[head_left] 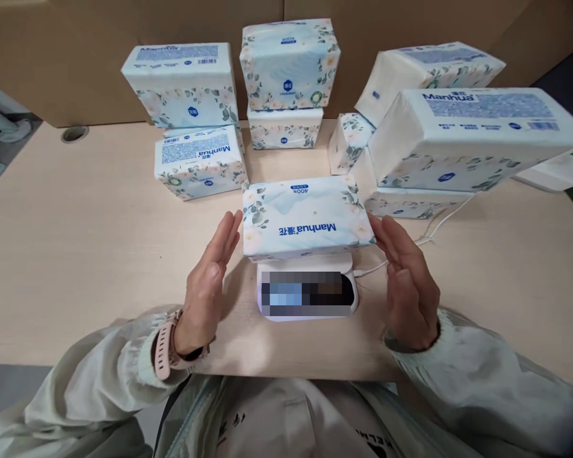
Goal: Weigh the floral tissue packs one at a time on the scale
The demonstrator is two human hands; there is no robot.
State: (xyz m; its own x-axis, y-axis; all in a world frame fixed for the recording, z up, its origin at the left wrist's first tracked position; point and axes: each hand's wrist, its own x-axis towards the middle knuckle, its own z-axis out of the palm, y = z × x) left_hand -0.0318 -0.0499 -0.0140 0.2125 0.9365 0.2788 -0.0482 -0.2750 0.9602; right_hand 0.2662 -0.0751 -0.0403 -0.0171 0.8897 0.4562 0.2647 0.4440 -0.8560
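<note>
While the tissue pack [308,216] sat over the far part of the white device [307,294], left hand [206,286] and right hand [407,283] flanked the device, apart, clamped on nothing. Good handling needed light, even contact.

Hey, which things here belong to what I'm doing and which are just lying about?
Probably in use:
- front pack, between left hand and right hand
- white device
- its cable
- other packs

Apparently just there:
- white object, far right
- brown panel, behind
</note>
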